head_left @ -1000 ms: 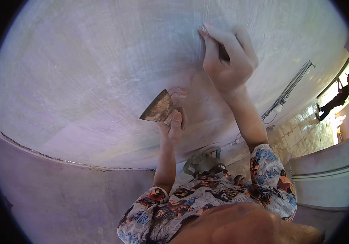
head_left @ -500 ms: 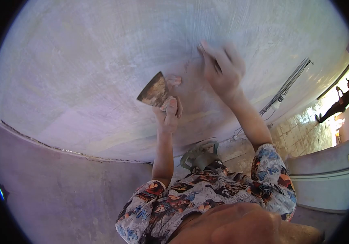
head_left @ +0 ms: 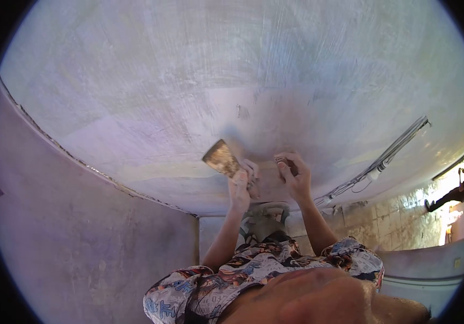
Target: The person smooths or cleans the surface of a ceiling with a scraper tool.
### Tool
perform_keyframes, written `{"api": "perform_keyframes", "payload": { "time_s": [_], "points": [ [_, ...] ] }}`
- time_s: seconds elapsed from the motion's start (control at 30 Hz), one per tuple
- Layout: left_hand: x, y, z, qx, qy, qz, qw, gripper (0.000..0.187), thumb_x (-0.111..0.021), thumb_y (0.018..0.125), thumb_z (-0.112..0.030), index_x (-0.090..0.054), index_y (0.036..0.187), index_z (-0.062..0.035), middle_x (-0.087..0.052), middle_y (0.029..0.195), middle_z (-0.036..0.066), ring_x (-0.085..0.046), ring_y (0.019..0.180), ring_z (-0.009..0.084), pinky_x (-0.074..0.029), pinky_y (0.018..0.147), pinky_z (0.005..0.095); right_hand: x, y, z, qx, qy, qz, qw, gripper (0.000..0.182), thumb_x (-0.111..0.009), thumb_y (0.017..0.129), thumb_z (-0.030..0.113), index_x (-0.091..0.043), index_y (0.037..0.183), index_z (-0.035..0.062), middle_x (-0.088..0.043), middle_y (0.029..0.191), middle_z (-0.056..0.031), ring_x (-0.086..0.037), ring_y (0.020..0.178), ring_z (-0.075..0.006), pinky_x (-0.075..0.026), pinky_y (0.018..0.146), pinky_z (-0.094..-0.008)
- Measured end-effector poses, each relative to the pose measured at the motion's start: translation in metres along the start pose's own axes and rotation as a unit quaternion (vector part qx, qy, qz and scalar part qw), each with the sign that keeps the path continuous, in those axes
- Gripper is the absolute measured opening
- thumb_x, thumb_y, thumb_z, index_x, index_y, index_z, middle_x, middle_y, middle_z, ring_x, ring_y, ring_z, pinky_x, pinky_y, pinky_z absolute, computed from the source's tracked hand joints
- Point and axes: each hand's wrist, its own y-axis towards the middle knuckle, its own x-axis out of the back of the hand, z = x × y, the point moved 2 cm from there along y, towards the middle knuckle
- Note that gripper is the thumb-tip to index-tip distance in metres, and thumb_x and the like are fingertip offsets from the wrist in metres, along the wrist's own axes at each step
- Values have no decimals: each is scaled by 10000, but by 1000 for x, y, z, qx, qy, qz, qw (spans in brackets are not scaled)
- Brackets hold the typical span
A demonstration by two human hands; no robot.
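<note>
In the head view, my left hand (head_left: 241, 183) is wrapped round the handle of a putty knife (head_left: 222, 157). The knife's wide, stained blade points up and to the left, close to the wall (head_left: 275, 70). To its right is my right hand (head_left: 295, 171), raised near the wall with its fingers curled toward the thumb. Something small and dark shows at those fingertips, too little of it to name. The wall has a pale, streaky coat with a pinkish patch around both hands.
A bundle of loose cables (head_left: 388, 154) with a white fitting (head_left: 373, 175) hangs from the wall at right. Below my hands is a greenish-grey object (head_left: 265, 216), partly hidden. A person in dark clothes (head_left: 459, 191) is at the bright opening far right. A side wall (head_left: 91, 237) meets at left.
My right hand has come down from high on the wall and closer to my left. The left hand, still holding the putty knife, sits lower and further right. The view has tilted up.
</note>
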Motion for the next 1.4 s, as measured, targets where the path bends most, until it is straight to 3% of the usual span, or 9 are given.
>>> {"api": "perform_keyframes", "payload": {
  "time_s": [0.17,0.3,0.47,0.57,0.67,0.77,0.9,1.17,1.4],
  "points": [
    [-17,-12,-7,105,103,44,988,602,-591,949,-397,-405,1332,28,-447,921,-5,-439,857,103,-368,807,220,-20,6,2,68,9,53,996,224,-606,918,-10,-604,1139,-46,-568,1054,-56,-585,862,-109,-463,696,-229],
    [-22,-1,-12,51,112,107,987,717,-605,948,-357,-273,1446,37,-461,931,-3,-442,899,90,-360,858,226,-25,9,-5,59,-17,56,997,189,-691,837,13,-683,1024,-16,-584,990,-71,-583,834,-172,-463,799,-300],
    [4,-22,1,220,160,14,962,347,-549,994,-326,-522,1133,-10,-490,792,-33,-458,674,32,-405,624,196,-16,16,2,148,-218,49,964,182,-705,811,10,-697,991,-4,-592,1009,-98,-594,916,-205,-465,832,-325],
    [-11,-22,-11,252,180,-49,949,377,-472,1013,-411,-488,894,-53,-469,843,-5,-413,818,81,-349,739,250,-10,15,-1,56,-172,114,977,279,-702,830,19,-623,1096,-7,-578,1027,-97,-587,942,-199,-465,837,-324],
    [8,-19,4,86,179,-34,979,330,-529,1000,-369,-518,936,-46,-480,787,-26,-427,636,34,-370,557,192,-14,3,-17,-36,-64,196,978,387,-681,870,36,-476,1197,7,-538,1083,-86,-572,969,-171,-473,850,-313],
    [-17,-20,19,-1,244,-18,970,339,-527,997,-372,-504,917,-43,-475,862,6,-430,727,77,-391,626,222,8,-13,-9,-98,-21,253,962,475,-677,877,28,-351,1222,45,-498,1157,-88,-567,1006,-157,-489,869,-310],
    [-35,-18,13,-28,248,30,968,341,-527,990,-372,-491,919,-40,-465,926,22,-421,803,116,-397,694,269,17,-17,-16,-153,14,296,943,647,-799,805,130,-302,1211,42,-490,1138,-118,-590,1003,-163,-532,775,-292],
    [-39,-39,23,108,239,11,965,243,-564,975,-277,-499,958,-43,-481,990,32,-449,783,83,-422,641,231,37,-29,-34,-136,-6,310,941,754,-821,777,118,-278,1290,22,-485,1232,-150,-593,1029,-168,-537,808,-312],
    [-31,-71,44,-10,226,-5,974,211,-562,976,-254,-484,972,-58,-483,983,31,-459,765,84,-432,648,248,41,-48,-48,-242,105,327,908,687,-723,837,7,-284,1366,35,-521,1249,-117,-591,1062,-185,-535,804,-322]
  ]
}}
